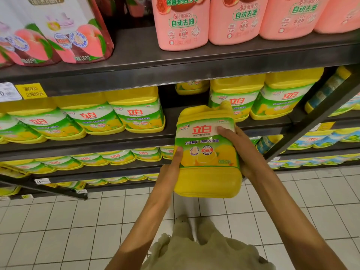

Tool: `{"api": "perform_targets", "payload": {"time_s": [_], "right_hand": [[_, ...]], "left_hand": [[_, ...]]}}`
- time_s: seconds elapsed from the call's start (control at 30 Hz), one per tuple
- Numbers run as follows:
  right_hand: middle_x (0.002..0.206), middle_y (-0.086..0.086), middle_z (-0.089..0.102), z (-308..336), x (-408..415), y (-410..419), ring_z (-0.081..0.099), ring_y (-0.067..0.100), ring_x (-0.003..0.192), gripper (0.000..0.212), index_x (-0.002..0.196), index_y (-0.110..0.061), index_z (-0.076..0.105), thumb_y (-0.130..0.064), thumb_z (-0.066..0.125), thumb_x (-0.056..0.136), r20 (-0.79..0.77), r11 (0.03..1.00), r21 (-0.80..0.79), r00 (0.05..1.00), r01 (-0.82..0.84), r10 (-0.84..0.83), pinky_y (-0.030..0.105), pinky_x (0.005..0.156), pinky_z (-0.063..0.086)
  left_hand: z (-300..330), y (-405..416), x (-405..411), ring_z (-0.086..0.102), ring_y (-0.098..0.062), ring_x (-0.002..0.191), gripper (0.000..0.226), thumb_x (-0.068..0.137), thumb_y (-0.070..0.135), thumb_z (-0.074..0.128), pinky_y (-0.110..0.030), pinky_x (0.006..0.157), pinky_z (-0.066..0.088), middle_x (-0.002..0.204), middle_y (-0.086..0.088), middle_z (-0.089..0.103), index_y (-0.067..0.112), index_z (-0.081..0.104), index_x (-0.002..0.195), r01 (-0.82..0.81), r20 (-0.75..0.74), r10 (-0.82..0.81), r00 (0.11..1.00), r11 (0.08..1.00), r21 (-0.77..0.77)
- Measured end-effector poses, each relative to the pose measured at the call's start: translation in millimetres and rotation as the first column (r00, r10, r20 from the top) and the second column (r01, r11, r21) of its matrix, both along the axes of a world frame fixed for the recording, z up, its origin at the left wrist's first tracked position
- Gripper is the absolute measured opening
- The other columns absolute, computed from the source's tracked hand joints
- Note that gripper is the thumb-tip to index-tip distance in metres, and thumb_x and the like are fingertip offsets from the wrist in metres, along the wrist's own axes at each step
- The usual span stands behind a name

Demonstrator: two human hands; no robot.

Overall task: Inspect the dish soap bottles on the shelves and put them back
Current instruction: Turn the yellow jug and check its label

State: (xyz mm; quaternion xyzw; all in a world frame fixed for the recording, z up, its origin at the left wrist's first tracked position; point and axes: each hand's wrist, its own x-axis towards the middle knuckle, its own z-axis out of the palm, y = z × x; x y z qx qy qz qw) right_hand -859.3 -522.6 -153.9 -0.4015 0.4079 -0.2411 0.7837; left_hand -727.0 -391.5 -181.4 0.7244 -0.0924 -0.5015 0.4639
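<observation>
I held a yellow dish soap bottle upright in front of the shelves, off the shelf and above the tiled floor, its green and white label facing me. My left hand gripped its lower left side, thumb on the label. My right hand gripped the right side, thumb across the label's upper part. Behind it was a gap in the row of matching yellow bottles on the dark shelf; pink bottles stood on the shelf above
</observation>
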Motion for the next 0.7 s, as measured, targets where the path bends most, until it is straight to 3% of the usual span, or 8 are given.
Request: {"api": "perform_targets", "payload": {"time_s": [0.1, 0.17, 0.23, 0.33, 0.43, 0.47, 0.6, 0.7], "right_hand": [[0.118, 0.01, 0.069, 6.0, 5.3, -3.2, 0.073, 0.026, 0.094, 0.054, 0.135, -0.017, 0.049, -0.023, 0.07, 0.086, -0.065, 0.998, -0.065, 0.998, -0.001, -0.004, 0.035, 0.066, 0.06], [0.119, 0.006, 0.068, 10.9, 9.9, -0.6, 0.072, 0.022, 0.095, 0.056, 0.135, -0.019, 0.047, -0.024, 0.072, 0.085, -0.093, 0.987, -0.158, 0.995, 0.007, -0.022, 0.032, 0.068, 0.061], [0.12, 0.002, 0.065, 14.7, 14.1, 7.3, 0.07, 0.018, 0.099, 0.062, 0.137, -0.022, 0.043, -0.027, 0.073, 0.083, -0.121, 0.967, -0.253, 0.991, 0.029, -0.062, 0.031, 0.071, 0.061], [0.129, -0.003, 0.059, 17.5, 17.0, 16.1, 0.064, 0.017, 0.111, 0.083, 0.146, -0.027, 0.033, -0.042, 0.074, 0.077, -0.173, 0.939, -0.344, 0.982, 0.013, -0.077, 0.038, 0.086, 0.058], [0.135, -0.002, 0.056, 19.1, 13.7, 18.1, 0.062, 0.02, 0.115, 0.109, 0.15, -0.026, 0.027, -0.056, 0.074, 0.057, -0.188, 0.966, -0.258, 0.981, 0.005, -0.056, 0.045, 0.094, 0.055], [0.134, 0.0, 0.057, 18.2, 11.4, 18.8, 0.063, 0.022, 0.114, 0.107, 0.149, -0.025, 0.03, -0.055, 0.074, 0.056, -0.191, 0.974, -0.227, 0.981, -0.01, -0.035, 0.046, 0.094, 0.054], [0.126, 0.008, 0.064, 12.7, 6.8, 19.1, 0.066, 0.027, 0.107, 0.059, 0.136, -0.019, 0.047, -0.03, 0.071, 0.083, -0.16, 0.988, -0.151, 0.987, -0.029, 0.004, 0.049, 0.093, 0.055], [0.123, 0.001, 0.063, 15.9, 10.1, 22.5, 0.064, 0.02, 0.109, 0.057, 0.136, -0.018, 0.046, -0.03, 0.07, 0.086, -0.207, 0.95, -0.305, 0.978, -0.074, 0.01, 0.042, 0.092, 0.055]], "left_hand": [[-0.3, 0.9, 3.0, 0.066, -0.028, 0.099, 0.046, 0.089, 0.064, 0.037, -0.046, 0.098, 0.048, 0.095, -0.004, 0.07, 0.029, 0.066, 0.083, 0.065, 0.084, -0.066, 0.994, 0.998, 0.021], [-0.3, -2.4, 5.9, 0.069, -0.025, 0.1, 0.049, 0.092, 0.06, 0.035, -0.042, 0.088, 0.055, 0.104, -0.005, 0.073, 0.026, 0.068, 0.104, 0.029, -0.102, -0.043, 0.994, 0.99, -0.139], [2.1, -9.9, 9.9, 0.07, -0.025, 0.098, 0.053, 0.09, 0.063, 0.035, -0.04, 0.08, 0.059, 0.109, -0.008, 0.073, 0.026, 0.065, 0.114, -0.044, -0.218, -0.008, 0.976, 0.972, -0.231], [3.0, -22.6, 8.7, 0.067, -0.032, 0.104, 0.053, 0.087, 0.067, 0.04, -0.052, 0.096, 0.049, 0.11, -0.013, 0.071, 0.027, 0.068, 0.109, -0.097, -0.158, 0.067, 0.985, 0.976, -0.194], [-0.2, -25.1, 12.0, 0.067, -0.033, 0.103, 0.055, 0.086, 0.07, 0.04, -0.055, 0.097, 0.048, 0.107, -0.013, 0.073, 0.028, 0.07, 0.103, -0.119, -0.151, 0.097, 0.984, 0.982, -0.144], [-0.3, -23.9, 13.6, 0.068, -0.032, 0.1, 0.056, 0.085, 0.072, 0.04, -0.055, 0.096, 0.049, 0.104, -0.013, 0.073, 0.028, 0.07, 0.101, -0.104, -0.145, 0.086, 0.986, 0.988, -0.117], [-2.7, -21.4, 16.4, 0.068, -0.031, 0.098, 0.056, 0.086, 0.07, 0.04, -0.048, 0.094, 0.051, 0.103, -0.012, 0.073, 0.025, 0.069, 0.104, -0.02, -0.076, 0.02, 0.997, 1.0, -0.003], [-8.0, -20.8, 9.9, 0.069, -0.031, 0.099, 0.049, 0.091, 0.063, 0.04, -0.047, 0.093, 0.052, 0.104, -0.013, 0.073, 0.024, 0.069, 0.102, -0.054, -0.174, 0.045, 0.984, 0.997, -0.046]]}}
